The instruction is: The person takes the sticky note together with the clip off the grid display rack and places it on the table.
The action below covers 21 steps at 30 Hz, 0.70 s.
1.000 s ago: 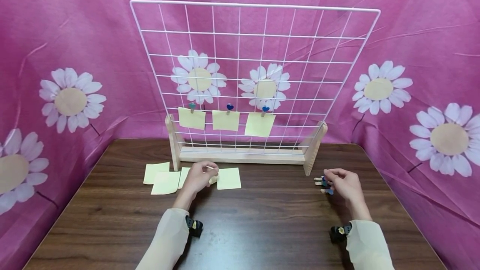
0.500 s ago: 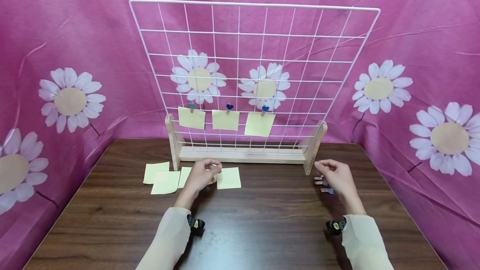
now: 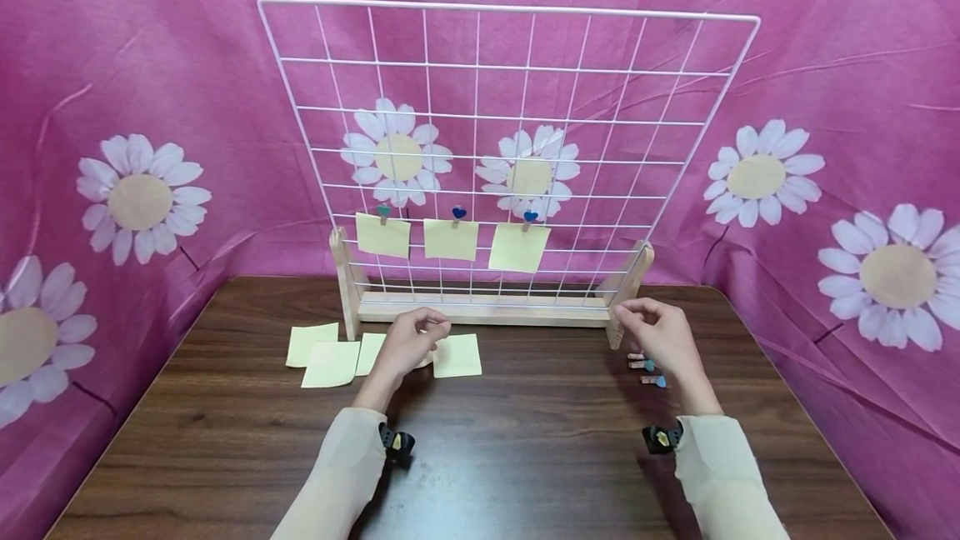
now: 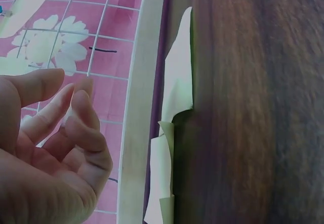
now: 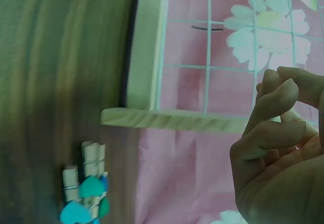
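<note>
My left hand (image 3: pixel 411 346) hovers over a row of pale yellow sticky notes (image 3: pixel 458 356) on the table. In the left wrist view its fingers (image 4: pixel 83 128) are loosely curled, with nothing between them and the thumb. Beside the stand's right foot, my right hand (image 3: pixel 663 338) is raised, fingers bent and fingertips close together; no object shows in it in the right wrist view. Below it lie several small wooden clothespins (image 3: pixel 647 365) with blue and green hearts. Three sticky notes (image 3: pixel 451 240) hang on the white wire grid (image 3: pixel 510 69), each under a heart clothespin (image 3: pixel 459 213).
Wooden feet (image 3: pixel 630 294) and a crossbar (image 3: pixel 483 311) carry the grid at the back of the brown table (image 3: pixel 517 440). More sticky notes (image 3: pixel 330 363) overlap at the left. Pink cloth (image 3: pixel 247 90) with daisies surrounds the table. Each wrist wears a black camera (image 3: pixel 660 440).
My right hand has lifted away from the clothespins, forward and to the left, uncovering their hearts. The left hand has risen slightly forward and to the right. Notes and clothespins stay put.
</note>
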### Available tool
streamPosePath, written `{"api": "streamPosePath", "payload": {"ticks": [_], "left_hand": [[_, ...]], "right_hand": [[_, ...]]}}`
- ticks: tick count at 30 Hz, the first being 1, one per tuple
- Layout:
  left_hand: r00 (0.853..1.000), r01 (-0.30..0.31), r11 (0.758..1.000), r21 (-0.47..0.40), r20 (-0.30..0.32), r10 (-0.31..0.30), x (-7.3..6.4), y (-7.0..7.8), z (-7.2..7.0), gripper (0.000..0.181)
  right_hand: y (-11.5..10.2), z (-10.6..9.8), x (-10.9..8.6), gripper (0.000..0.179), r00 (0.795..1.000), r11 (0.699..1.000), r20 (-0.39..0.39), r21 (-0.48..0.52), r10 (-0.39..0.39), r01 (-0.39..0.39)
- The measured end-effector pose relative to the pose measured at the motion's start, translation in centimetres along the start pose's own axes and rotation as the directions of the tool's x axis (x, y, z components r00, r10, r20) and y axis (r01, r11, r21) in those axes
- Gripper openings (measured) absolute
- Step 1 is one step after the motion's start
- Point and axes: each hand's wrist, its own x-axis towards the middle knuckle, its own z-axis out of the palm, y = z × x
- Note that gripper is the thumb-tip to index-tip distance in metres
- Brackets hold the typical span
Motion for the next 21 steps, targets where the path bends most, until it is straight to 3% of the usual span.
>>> {"api": "streamPosePath", "payload": {"ticks": [6, 13, 21], "left_hand": [[1.000, -0.015, 1.000, -0.008, 0.016, 0.015, 0.3, 0.6, 0.3, 0.015], [0.999, -0.034, 0.999, -0.020, 0.018, 0.034, 0.3, 1.6, 0.5, 0.023], [0.998, -0.061, 0.996, -0.061, 0.029, 0.063, 0.5, 2.0, 1.0, 0.027]], "right_hand": [[-1.6, 0.3, 0.4, 0.034, 0.998, 0.998, 0.002, -0.009, -0.062, 0.062], [-3.3, 1.2, 1.1, 0.032, 0.990, 0.985, -0.018, 0.101, -0.139, 0.140], [-5.0, 1.9, 1.8, 0.027, 0.980, 0.971, -0.048, 0.139, -0.191, 0.196]]}}
